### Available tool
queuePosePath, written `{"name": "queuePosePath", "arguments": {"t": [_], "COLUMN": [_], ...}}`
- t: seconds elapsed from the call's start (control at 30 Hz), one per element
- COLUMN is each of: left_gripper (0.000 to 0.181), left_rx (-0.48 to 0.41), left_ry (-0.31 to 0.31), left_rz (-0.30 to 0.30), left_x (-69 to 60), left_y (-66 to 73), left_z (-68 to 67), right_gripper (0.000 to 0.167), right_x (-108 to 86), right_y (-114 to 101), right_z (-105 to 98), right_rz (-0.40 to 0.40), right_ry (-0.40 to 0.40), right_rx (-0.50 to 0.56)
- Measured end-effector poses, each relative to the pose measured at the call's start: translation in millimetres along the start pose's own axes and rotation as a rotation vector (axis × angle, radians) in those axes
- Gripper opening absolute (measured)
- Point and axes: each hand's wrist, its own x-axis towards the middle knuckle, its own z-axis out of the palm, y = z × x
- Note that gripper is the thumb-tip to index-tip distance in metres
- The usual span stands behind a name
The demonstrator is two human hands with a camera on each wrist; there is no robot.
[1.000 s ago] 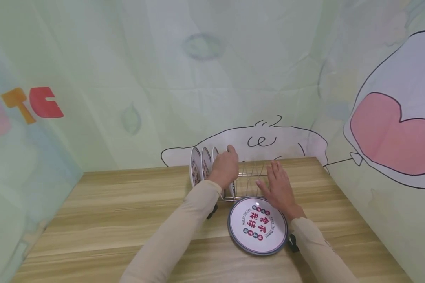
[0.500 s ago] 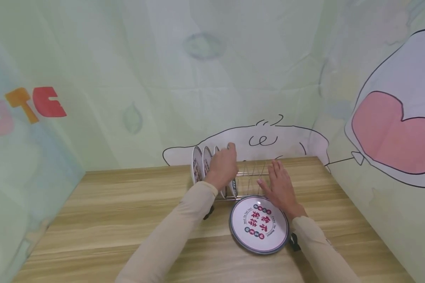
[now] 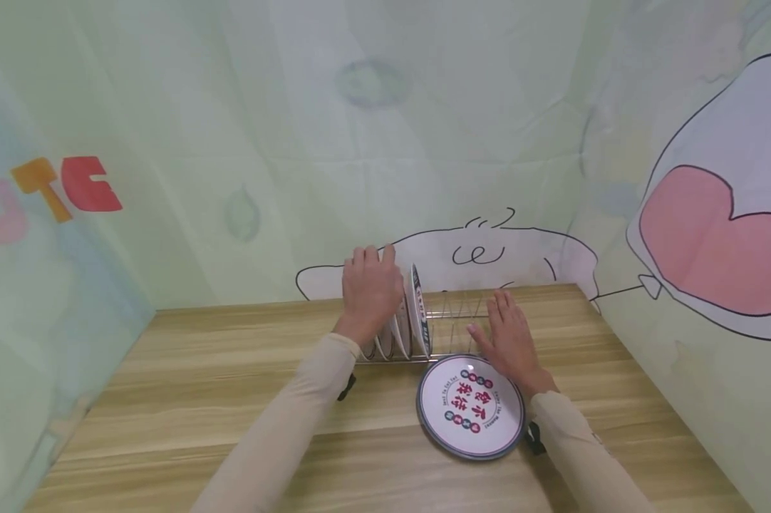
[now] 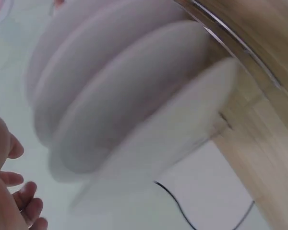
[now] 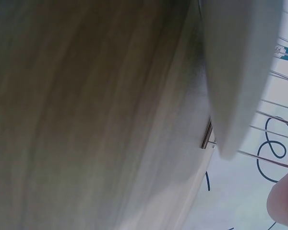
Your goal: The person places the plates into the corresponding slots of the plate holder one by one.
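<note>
My left hand [image 3: 371, 288] is over the left part of a wire dish rack [image 3: 449, 314], its fingers loosely bent. In the left wrist view several white plates [image 4: 129, 93] stand on edge in the rack, and the fingers [image 4: 31, 203] appear apart from them. The rightmost standing plate [image 3: 419, 313] leans slightly. By the rack's right end, my right hand [image 3: 509, 340] has its fingers extended; contact with the wires is unclear. In front lies a round plate [image 3: 470, 406] with red characters and a blue rim, seemingly stacked on another.
The rack stands near the back edge of a wood-grain table [image 3: 231, 385]. Behind it hangs a pale printed cloth [image 3: 264, 178] with cartoon drawings. Empty wire slots show between the rightmost standing plate and my right hand.
My left hand has moved left from the rightmost standing plate, uncovering it, to over the plates further left. My right hand and the flat plate stay in place.
</note>
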Motion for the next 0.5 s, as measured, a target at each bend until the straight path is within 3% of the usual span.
{"name": "queuePosePath", "arguments": {"t": [0.2, 0.5], "left_gripper": [0.053, 0.052], "left_rx": [-0.008, -0.365], "left_ry": [-0.136, -0.193], "left_rz": [-0.041, 0.003], "left_x": [-6.8, -19.6], "left_y": [-24.6, -50.8], "left_z": [12.5, 22.9], "right_gripper": [0.077, 0.076], "right_x": [0.8, 1.0], "right_y": [1, 1], "right_z": [1, 0], "right_rz": [0.004, -0.006], "right_ry": [-0.004, -0.003], "right_rx": [0.002, 0.012]}}
